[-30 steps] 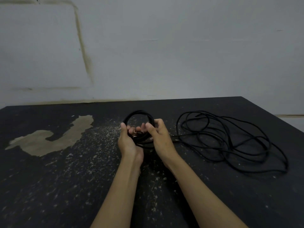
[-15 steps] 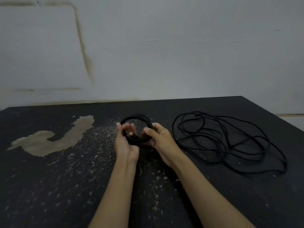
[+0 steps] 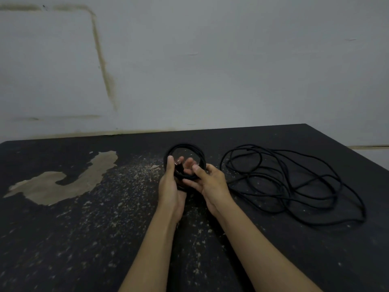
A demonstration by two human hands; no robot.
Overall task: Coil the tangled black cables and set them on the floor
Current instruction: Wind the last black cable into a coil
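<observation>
A small coiled black cable [image 3: 188, 147] stands upright as a ring between both hands, just above the dark floor [image 3: 84, 228]. My left hand [image 3: 171, 188] grips its left and lower side, and a small metal plug shows by the fingertips. My right hand [image 3: 207, 183] holds the coil's lower right part, thumb over the strands. To the right, a second black cable [image 3: 294, 182] lies on the floor in loose, tangled loops, untouched by either hand.
The floor is black with pale scuffs and a large bare tan patch [image 3: 63, 182] at the left. A stained grey wall [image 3: 210, 70] rises behind. The black surface ends at an edge at the far right [image 3: 357, 147].
Both hands have shifted slightly while handling the coil; the right thumb now lies over the strands and the left fingers have opened a little around the plug. The tangled cable has not moved.
</observation>
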